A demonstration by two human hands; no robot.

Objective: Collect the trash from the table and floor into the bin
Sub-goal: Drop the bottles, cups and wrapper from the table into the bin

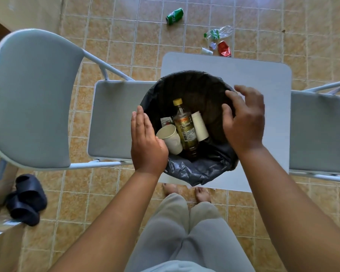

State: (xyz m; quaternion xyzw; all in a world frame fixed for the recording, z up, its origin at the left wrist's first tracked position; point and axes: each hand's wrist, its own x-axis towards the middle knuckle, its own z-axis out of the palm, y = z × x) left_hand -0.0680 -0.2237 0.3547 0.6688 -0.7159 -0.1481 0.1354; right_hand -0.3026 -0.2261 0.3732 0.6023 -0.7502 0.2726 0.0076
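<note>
While the left grip (147,142) lies flat, fingers together, against the side of the bin (194,173) and the right grip (243,122) hovers spread at its rim, neither clasps it. Lifted so, it could slip off the bench (263,79) and spill its bottle (185,130). Beyond, a red can (224,49) and a green can (174,16) lie on the floor, uncollected.

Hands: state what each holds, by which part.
Nothing is gripped. The left hand lies flat against the bin, left rim; the right hand, fingers spread, is over the right rim, contact unclear.
</note>
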